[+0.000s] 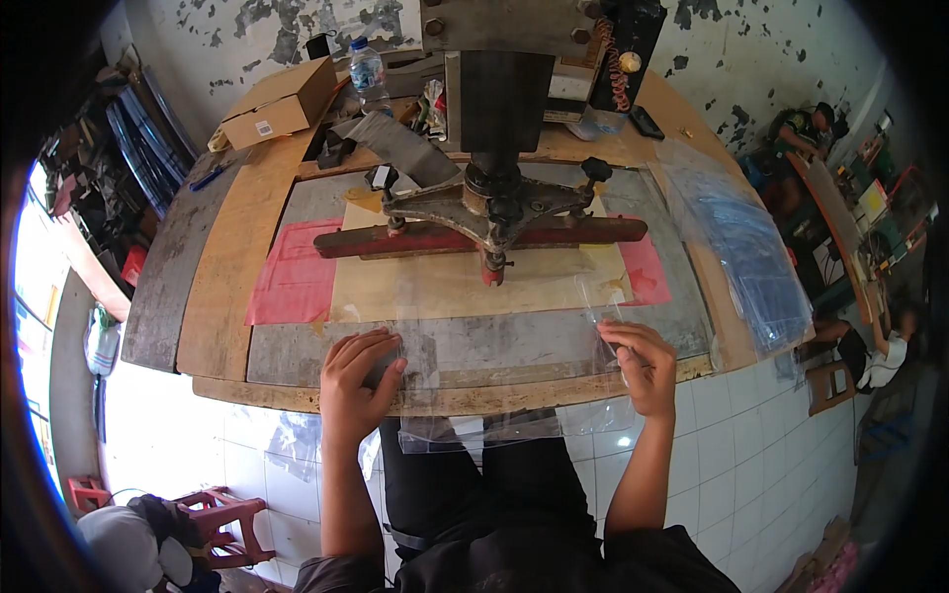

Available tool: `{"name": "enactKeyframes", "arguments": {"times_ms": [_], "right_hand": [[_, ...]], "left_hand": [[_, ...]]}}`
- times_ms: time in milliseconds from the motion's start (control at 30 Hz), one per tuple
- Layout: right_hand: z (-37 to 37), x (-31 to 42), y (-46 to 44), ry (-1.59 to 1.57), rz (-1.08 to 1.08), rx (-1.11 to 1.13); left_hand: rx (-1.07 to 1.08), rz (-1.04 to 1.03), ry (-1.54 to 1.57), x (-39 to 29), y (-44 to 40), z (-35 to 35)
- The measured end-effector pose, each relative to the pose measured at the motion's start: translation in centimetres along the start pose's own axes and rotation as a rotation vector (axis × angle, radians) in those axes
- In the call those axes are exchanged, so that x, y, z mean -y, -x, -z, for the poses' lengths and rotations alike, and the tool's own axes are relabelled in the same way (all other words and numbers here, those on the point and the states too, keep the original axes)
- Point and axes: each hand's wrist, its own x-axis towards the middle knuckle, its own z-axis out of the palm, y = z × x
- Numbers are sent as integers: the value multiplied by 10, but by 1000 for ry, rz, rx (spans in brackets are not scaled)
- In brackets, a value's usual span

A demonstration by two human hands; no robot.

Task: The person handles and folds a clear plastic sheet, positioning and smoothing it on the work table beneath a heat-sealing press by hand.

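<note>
A clear plastic sheet (494, 427) lies over the front edge of the table and hangs down above my lap. At its right side, my right hand (645, 368) is closed, with thumb and fingers pinching the clear plastic. My left hand (356, 381) rests at the sheet's left side, fingers curled over a small dark grey object (382, 369); most of that object is hidden by the hand. Beyond both hands stands a heat-sealing press with a long reddish-brown bar (425, 240), over a cream sheet (395, 289) with pink sheets (295, 272) at its ends.
Folded clear-blue plastic sheets (741, 252) are piled on the table's right side. A cardboard box (282, 102), a water bottle (367, 74) and a phone (647, 123) are at the back. A blue pen (206, 179) lies left. Other people (875, 361) sit at the right; a red stool (222, 524) stands lower left.
</note>
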Motion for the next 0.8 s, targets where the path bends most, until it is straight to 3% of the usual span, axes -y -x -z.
{"name": "enactKeyframes", "arguments": {"times_ms": [800], "right_hand": [[0, -1, 0, 16, 6, -1]], "left_hand": [[-16, 14, -8, 1, 2, -1]]}}
